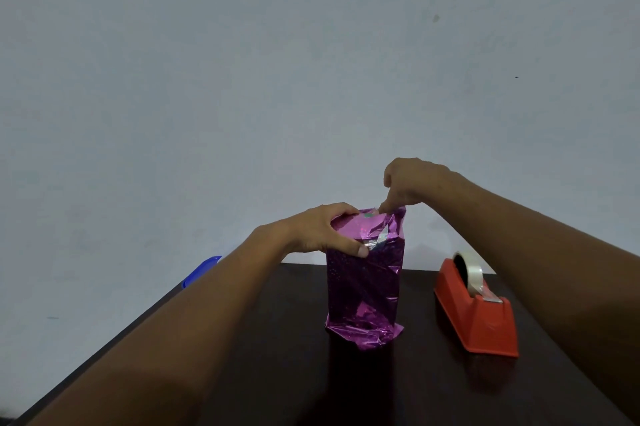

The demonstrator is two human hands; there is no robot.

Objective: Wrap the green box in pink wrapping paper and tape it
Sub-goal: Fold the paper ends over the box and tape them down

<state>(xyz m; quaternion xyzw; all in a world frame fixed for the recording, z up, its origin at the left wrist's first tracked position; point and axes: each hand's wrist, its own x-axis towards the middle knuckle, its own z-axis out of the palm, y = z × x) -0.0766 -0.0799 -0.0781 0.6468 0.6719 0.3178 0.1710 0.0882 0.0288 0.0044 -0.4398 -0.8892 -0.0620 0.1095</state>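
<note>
While the box stands upright on the dark brown table, sheathed in shiny pink wrapping paper, I hold it near its top with both hands. My left hand curls around the upper left corner, fingers over the far side and thumb pressed across the near face, just beside a strip of clear tape that glints on the folded flap. My right hand comes down from above, fingers bent, pinching the upstanding edge of paper at the top right corner. A small patch of the green box shows through the open top fold, between my two hands. The paper at the bottom is crumpled and flares out where it meets the table.

To the right of the parcel, well apart from it, an orange-red tape dispenser sits on the table with a roll of clear tape mounted in it. The tabletop is glossy and throws back dim reflections of the parcel and dispenser. Beyond its far edge rises a plain pale grey-blue wall with a few small marks. At the table's left edge, a blue object pokes out behind my left forearm; I cannot tell what it is.
</note>
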